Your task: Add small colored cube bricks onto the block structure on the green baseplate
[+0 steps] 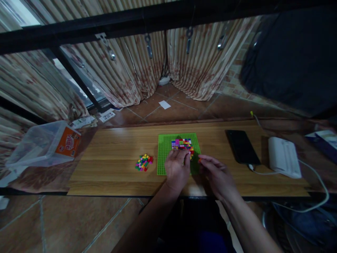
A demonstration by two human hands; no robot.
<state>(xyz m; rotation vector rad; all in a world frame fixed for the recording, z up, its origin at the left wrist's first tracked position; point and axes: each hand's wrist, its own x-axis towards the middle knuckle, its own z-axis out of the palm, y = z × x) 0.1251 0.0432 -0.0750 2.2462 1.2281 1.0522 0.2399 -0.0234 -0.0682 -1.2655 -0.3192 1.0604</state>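
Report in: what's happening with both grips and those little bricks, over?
Left grip at brick cluster on green board, hiding part of it. Right grip pinching small orange piece near board's right edge. Loose brick pile left of board.

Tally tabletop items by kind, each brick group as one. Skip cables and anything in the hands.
Green baseplate: 1
Brick group on the baseplate: 1
Loose brick pile: 1
Flat black device: 1
White device: 1
Total: 5
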